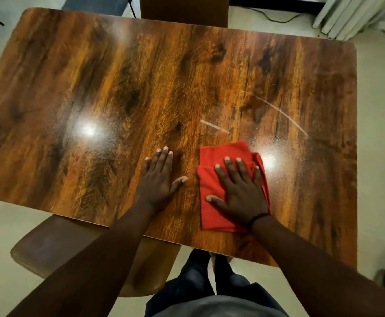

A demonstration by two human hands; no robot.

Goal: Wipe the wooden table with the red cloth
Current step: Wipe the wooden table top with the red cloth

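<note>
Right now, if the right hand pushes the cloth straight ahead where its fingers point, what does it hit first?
The right hand, flat on the red cloth, would first cross the short pale streak on the wooden table; no object is visible beyond.

Under the right hand (240, 193), middle of the red cloth (210, 179) hidden; only edges showing at 9, 12 and 3 o'clock. Desk (141, 76) cut off at the left picture edge. Near chair (56, 243) at 7 o'clock half covered by the desk and left forearm. Far chair (183, 10) at 12 o'clock cropped by the top edge. Curtain (356, 17) at 2 o'clock cropped too.
</note>
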